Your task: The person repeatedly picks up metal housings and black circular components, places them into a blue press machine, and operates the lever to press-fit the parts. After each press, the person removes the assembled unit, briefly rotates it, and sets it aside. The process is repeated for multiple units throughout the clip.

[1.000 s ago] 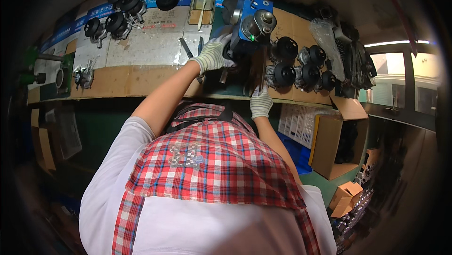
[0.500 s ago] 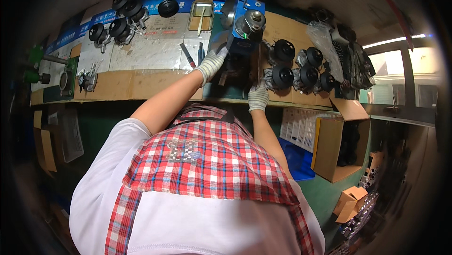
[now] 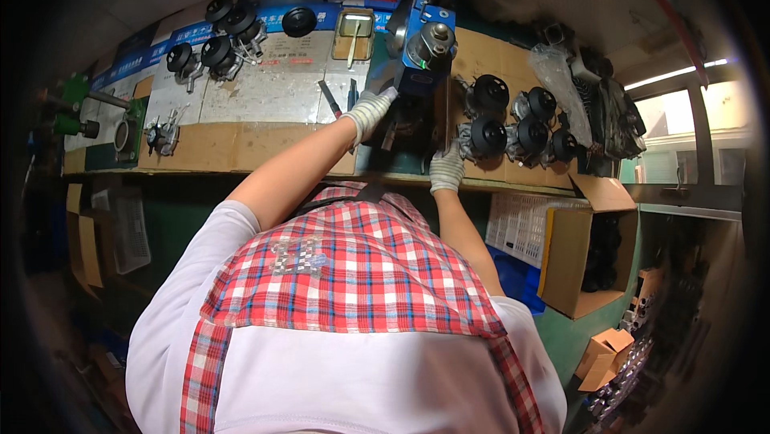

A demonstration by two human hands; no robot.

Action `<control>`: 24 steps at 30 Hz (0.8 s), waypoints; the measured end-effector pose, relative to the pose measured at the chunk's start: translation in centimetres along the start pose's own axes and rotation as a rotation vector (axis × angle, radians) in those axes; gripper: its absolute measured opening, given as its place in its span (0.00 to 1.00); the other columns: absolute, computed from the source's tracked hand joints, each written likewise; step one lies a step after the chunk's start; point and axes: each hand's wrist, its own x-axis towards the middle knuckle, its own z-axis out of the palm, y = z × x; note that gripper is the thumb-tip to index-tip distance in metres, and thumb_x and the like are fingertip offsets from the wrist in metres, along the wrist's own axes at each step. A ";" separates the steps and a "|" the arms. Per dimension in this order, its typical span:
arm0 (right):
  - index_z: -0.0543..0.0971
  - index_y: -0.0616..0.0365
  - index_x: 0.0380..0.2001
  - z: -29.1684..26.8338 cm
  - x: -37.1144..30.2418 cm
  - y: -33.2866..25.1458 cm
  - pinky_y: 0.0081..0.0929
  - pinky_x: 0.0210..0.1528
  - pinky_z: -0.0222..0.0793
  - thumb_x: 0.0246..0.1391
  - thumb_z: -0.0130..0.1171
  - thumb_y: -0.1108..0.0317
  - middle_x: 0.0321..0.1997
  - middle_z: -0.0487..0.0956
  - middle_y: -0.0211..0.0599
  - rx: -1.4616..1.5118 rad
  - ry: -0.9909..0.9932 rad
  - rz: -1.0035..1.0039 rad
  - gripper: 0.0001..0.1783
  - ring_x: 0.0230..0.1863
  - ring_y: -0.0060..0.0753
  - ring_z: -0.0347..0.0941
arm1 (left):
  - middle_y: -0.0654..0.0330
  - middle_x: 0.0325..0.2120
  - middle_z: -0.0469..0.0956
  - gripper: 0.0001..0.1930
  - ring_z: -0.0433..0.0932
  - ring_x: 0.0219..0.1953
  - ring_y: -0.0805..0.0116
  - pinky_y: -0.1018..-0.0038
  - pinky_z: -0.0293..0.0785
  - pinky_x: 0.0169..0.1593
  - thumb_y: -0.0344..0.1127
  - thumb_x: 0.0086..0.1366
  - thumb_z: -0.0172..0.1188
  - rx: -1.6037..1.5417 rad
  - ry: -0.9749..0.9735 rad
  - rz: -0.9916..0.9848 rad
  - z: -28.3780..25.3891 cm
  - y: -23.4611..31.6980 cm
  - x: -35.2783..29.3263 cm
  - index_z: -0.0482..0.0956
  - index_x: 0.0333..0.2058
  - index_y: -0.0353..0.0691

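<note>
A person in a red checked apron (image 3: 353, 290) stands at a bench (image 3: 405, 163); the apron's patch (image 3: 298, 257) bears a chequered pattern and a bluish mark too small to read. Below the bench edge, to the right, sit a blue bin (image 3: 517, 277), a white lattice crate (image 3: 517, 225) and an open carton (image 3: 565, 261). The right hand (image 3: 447, 171), in a striped glove, is curled at the edge; whether it grips anything cannot be told. The left hand (image 3: 370, 117), gloved alike, is half curled beside the blue machine (image 3: 425, 57), its fingertips and any hold unclear. Under the machine's head, between the hands, a dark part (image 3: 389, 139) lies in shadow. Brown cardboard (image 3: 241, 145) lines the bench front, with a pale sheet (image 3: 265, 85) behind it carrying faint lines of dark and red print. Metal parts with black pulleys (image 3: 488, 137) stand to the right. Farther back, white characters run along a blue printed strip (image 3: 192, 34), and a bright window (image 3: 666, 125) lights the room's right side
</note>
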 end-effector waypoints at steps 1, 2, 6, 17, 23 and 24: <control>0.71 0.54 0.60 0.1 0.1 0.3 0.53 0.45 0.74 0.61 0.52 0.55 0.38 0.83 0.56 0.040 0.024 -0.012 0.27 0.40 0.61 0.79 | 0.48 0.57 0.72 0.36 0.73 0.54 0.53 0.56 0.68 0.57 0.54 0.62 0.63 0.025 0.039 0.014 0.6 0.3 0.0 0.69 0.60 0.33; 0.72 0.54 0.59 -0.1 0.1 0.6 0.53 0.45 0.73 0.61 0.52 0.54 0.38 0.83 0.56 0.065 0.010 -0.040 0.26 0.40 0.62 0.79 | 0.48 0.56 0.73 0.35 0.73 0.55 0.54 0.56 0.68 0.56 0.51 0.62 0.64 0.052 0.077 0.029 0.9 0.6 0.1 0.70 0.60 0.33; 0.76 0.56 0.52 -5.4 -4.2 0.3 0.52 0.44 0.72 0.64 0.50 0.49 0.37 0.82 0.56 0.167 -0.138 -0.124 0.24 0.41 0.64 0.78 | 0.49 0.51 0.77 0.33 0.75 0.52 0.57 0.63 0.72 0.54 0.46 0.58 0.67 0.063 0.257 0.045 1.3 -1.1 2.1 0.71 0.58 0.33; 0.50 0.62 0.73 -25.0 -10.3 -1.6 0.25 0.19 0.72 0.46 0.49 0.18 0.31 0.76 0.42 1.560 -0.826 -0.033 0.67 0.22 0.31 0.73 | 0.51 0.42 0.78 0.28 0.77 0.41 0.64 0.69 0.76 0.45 0.45 0.64 0.67 -0.025 0.238 0.186 -4.0 -0.7 -2.6 0.68 0.53 0.30; 0.52 0.55 0.73 -11.1 -7.4 -12.4 0.37 0.40 0.81 0.53 0.62 0.32 0.55 0.73 0.49 1.211 -0.844 0.188 0.57 0.43 0.40 0.78 | 0.57 0.39 0.77 0.26 0.75 0.40 0.70 0.71 0.74 0.46 0.46 0.64 0.68 -0.093 0.249 0.316 -9.5 -0.1 -8.8 0.69 0.51 0.34; 0.51 0.53 0.73 -10.6 -7.3 -15.4 0.37 0.41 0.81 0.54 0.62 0.33 0.58 0.72 0.48 1.179 -0.863 0.164 0.56 0.44 0.39 0.77 | 0.57 0.40 0.77 0.26 0.74 0.40 0.70 0.71 0.74 0.47 0.45 0.65 0.68 -0.079 0.262 0.366 -10.4 -0.1 -9.3 0.69 0.51 0.33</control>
